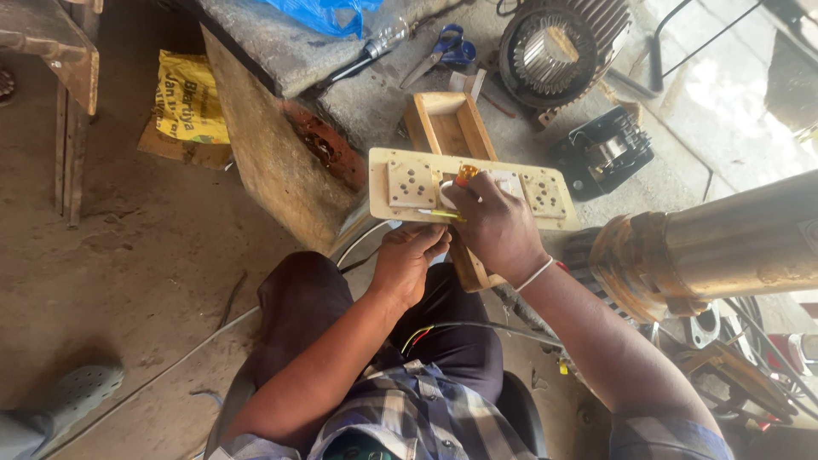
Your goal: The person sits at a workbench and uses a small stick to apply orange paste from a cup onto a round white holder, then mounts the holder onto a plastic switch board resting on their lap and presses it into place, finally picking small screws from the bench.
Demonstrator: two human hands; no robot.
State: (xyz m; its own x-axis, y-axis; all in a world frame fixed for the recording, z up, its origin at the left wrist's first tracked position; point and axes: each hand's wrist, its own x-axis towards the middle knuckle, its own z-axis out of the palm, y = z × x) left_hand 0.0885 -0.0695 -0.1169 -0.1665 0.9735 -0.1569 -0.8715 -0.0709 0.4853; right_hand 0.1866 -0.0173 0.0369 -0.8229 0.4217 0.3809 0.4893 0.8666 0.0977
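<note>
A pale wooden switchboard panel (400,183) with two white socket plates and an orange indicator lamp (466,174) lies across an open wooden box (447,128). My right hand (494,223) presses on the panel's middle, fingers closed over a white switch beside the lamp, and a thin yellow-green tool or wire shows under it. My left hand (407,260) is curled under the panel's near edge, gripping it from below. Coloured wires (426,330) run over my lap towards the board.
A stone bench (281,51) carries blue-handled scissors (447,47), a screwdriver (375,47) and blue plastic. A motor stator (558,47) and black part (605,149) lie beyond. A large brass-coloured pump cylinder (724,247) is at right. A yellow bag (189,98) lies on the dirt floor.
</note>
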